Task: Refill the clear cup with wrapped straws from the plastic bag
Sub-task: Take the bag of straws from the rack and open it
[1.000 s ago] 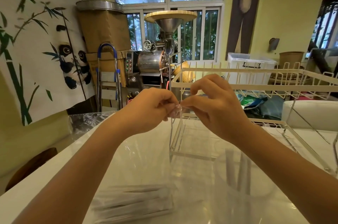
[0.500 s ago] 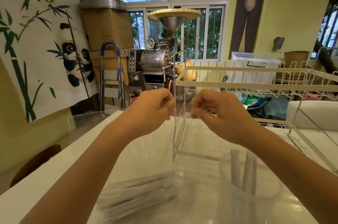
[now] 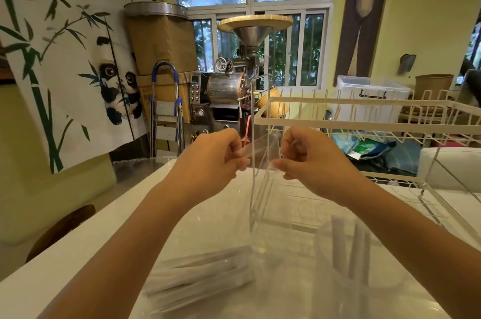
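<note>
Clear, glossy film: that is the plastic bag (image 3: 263, 152) you hold up over the white table (image 3: 86, 246). Head view only. Your left hand (image 3: 210, 160) pinches the bag's top edge on one side, fingers curled shut on the film. Your right hand (image 3: 309, 157) pinches the other side the same way, thumb and forefinger closed on it. The two hands are near each other, apart, with the film stretched between them. The bag hangs down from the pinch, see-through, its lower end blurred against the table.

Wrapped straws (image 3: 203, 277) lie flat in a loose bundle on the table below your left forearm: long, thin, pale paper sleeves. The clear cup (image 3: 346, 274) stands near your right forearm, round, transparent, with a few upright straws inside. A cream wire rack (image 3: 364, 110) stands behind your hands.
</note>
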